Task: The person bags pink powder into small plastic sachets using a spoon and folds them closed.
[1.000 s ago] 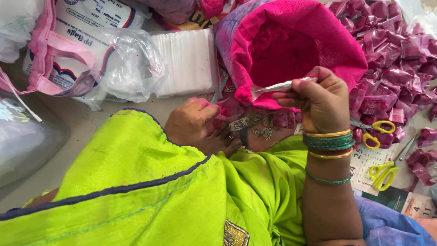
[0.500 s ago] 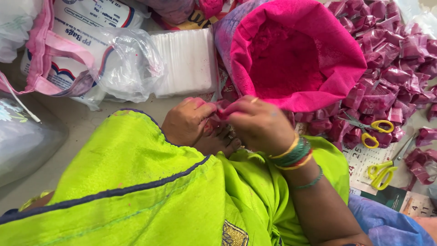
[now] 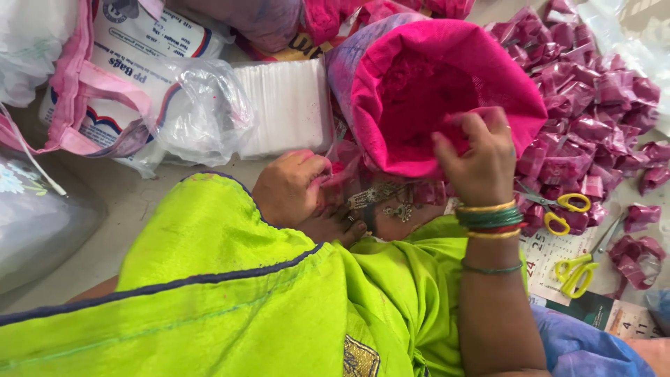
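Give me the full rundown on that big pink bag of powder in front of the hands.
The bag of pink powder is a large soft sack, seemingly plastic, its mouth rolled down into a thick pink rim over a purplish outer side. It stands open, tilted toward the person, holding bright magenta powder. The right hand reaches into its near rim; the left hand holds a small pouch by its base.

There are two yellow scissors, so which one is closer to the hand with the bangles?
The upper yellow scissors, lying against the pink packets just beside the right hand. The other pair lies lower, on the calendar sheet.
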